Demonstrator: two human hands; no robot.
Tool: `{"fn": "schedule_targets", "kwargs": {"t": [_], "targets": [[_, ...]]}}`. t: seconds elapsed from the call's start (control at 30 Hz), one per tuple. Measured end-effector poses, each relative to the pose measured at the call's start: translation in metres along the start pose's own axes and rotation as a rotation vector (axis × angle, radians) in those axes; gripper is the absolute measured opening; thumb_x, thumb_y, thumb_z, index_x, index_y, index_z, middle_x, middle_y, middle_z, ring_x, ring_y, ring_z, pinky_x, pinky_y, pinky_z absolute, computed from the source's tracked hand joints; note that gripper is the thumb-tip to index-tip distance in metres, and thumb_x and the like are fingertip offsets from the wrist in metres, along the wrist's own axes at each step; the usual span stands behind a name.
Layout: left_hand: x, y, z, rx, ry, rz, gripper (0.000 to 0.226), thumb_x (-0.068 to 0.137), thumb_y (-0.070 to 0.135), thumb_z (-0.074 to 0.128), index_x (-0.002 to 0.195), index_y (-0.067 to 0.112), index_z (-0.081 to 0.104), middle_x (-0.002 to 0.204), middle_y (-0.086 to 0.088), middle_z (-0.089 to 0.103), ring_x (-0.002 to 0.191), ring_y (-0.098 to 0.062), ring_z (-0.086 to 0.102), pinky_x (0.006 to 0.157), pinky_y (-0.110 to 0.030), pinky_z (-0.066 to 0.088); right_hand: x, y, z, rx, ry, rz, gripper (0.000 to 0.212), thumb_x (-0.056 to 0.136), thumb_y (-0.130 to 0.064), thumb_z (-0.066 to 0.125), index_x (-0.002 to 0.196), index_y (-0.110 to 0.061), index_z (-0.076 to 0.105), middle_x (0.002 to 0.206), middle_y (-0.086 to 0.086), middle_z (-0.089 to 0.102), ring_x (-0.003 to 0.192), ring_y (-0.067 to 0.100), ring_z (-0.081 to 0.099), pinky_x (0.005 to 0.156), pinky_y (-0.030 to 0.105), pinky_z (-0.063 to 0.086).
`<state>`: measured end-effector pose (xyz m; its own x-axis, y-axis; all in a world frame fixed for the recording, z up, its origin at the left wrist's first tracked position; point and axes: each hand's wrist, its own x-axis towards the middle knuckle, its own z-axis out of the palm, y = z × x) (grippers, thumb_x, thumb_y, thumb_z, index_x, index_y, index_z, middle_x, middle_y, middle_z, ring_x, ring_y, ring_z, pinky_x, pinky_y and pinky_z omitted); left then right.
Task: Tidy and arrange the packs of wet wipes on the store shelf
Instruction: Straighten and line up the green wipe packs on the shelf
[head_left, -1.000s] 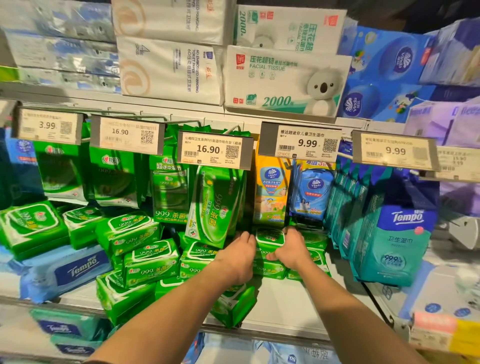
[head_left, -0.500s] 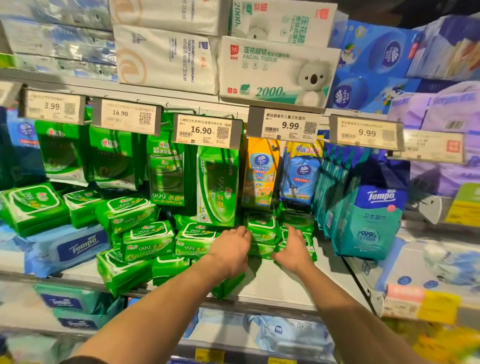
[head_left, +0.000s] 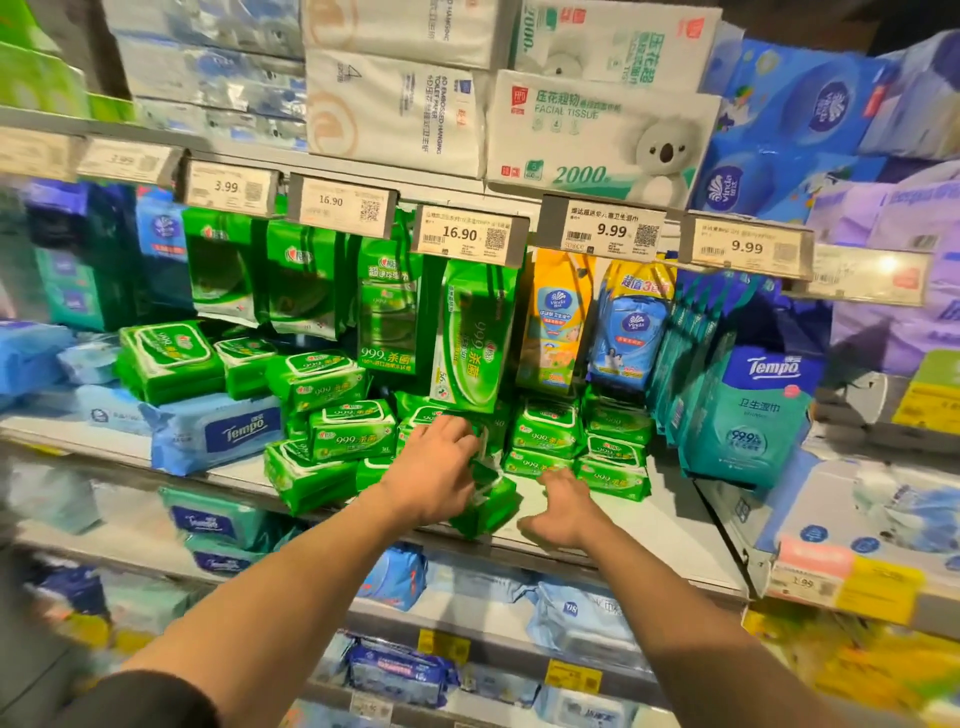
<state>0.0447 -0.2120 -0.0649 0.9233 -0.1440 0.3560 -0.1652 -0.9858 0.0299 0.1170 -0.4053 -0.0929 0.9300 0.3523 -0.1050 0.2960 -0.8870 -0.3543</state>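
Two bare forearms reach forward to a store shelf (head_left: 649, 540) of wet wipes. Nearest, the right hand (head_left: 563, 512) hovers palm down over bare shelf, fingers loosely spread, gripping nothing, probably ready to catch or straighten. Just left of it, the left hand (head_left: 439, 475) presses on a tilted green pack (head_left: 485, 501) at the shelf's front edge, fingers curled over it, likely to stop it slipping off. Just beyond sit stacked green packs (head_left: 545, 434), neat on the right, jumbled on the left. Behind them an upright green pack (head_left: 475, 338) leans, probably propped by the stacks. Above hang price tags (head_left: 467, 234), and higher still boxes of facial tissue (head_left: 597, 135).
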Motion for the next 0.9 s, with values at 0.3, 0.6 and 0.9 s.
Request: {"fn": "schedule_targets", "kwargs": {"t": [0.3,0.6,0.9], "targets": [[-0.04,-0.056,-0.022,-0.018,-0.124,-0.058,0.044,0.077,0.032,0.06,0.117,0.013,0.058,0.117,-0.01,0.053,0.115,-0.032,0.048,0.094,-0.044,0.046,-0.031,-0.049,0.005,0.161,0.025,0.045,0.099,0.069,-0.045,0.084,0.146,-0.005,0.035,0.152,0.016,0.034,0.137,0.03,0.038,0.111,0.036,0.036],[-0.05,-0.063,-0.011,-0.011,-0.165,-0.066,0.047,0.081,0.038,0.061,0.12,0.014,0.054,0.121,-0.01,0.05,0.12,-0.03,0.045,0.098,-0.044,0.044,-0.012,-0.091,0.023,0.062,0.052,0.024,0.115,0.06,-0.062,0.081,0.149,-0.011,0.028,0.152,0.011,0.034,0.14,0.03,0.029,0.112,0.04,0.033],[-0.017,-0.038,-0.013,-0.033,-0.087,-0.245,0.052,0.084,0.039,0.063,0.127,0.013,0.049,0.128,-0.009,0.046,0.122,-0.03,0.042,0.099,-0.043,0.043,0.016,-0.055,0.012,-0.043,0.013,-0.089,0.102,0.067,-0.045,0.082,0.147,-0.011,0.029,0.149,0.012,0.039,0.136,0.029,0.038,0.109,0.036,0.037]]}}
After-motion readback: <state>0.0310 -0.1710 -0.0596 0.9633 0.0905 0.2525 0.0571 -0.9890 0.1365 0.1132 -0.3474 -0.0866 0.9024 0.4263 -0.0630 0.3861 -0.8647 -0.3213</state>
